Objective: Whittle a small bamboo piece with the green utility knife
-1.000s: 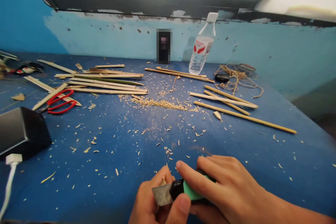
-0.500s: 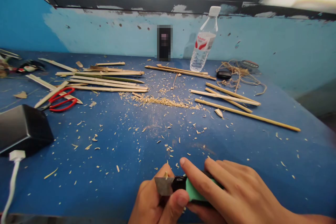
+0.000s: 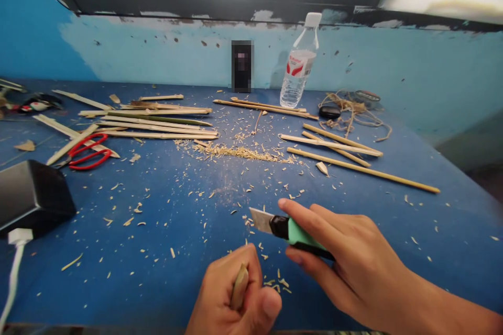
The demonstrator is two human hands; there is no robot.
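Head view: right hand point(image 3: 346, 251) wrapped around green-handled utility knife point(image 3: 293, 233), index finger stretched along its top, bare blade pointing left, just above blue table point(image 3: 165, 267). Left hand point(image 3: 231, 298) closed on short bamboo piece point(image 3: 239, 287), pinched between thumb and curled fingers at bottom edge of view. Knife and bamboo piece apart, blade up and right of piece. Fresh shavings point(image 3: 275, 283) on table between hands. Farther back: bamboo strips point(image 3: 157, 125) at left, red scissors point(image 3: 88, 151), more sticks point(image 3: 346, 154) at right, water bottle point(image 3: 296, 70) by wall, black box point(image 3: 33, 196) at left edge.
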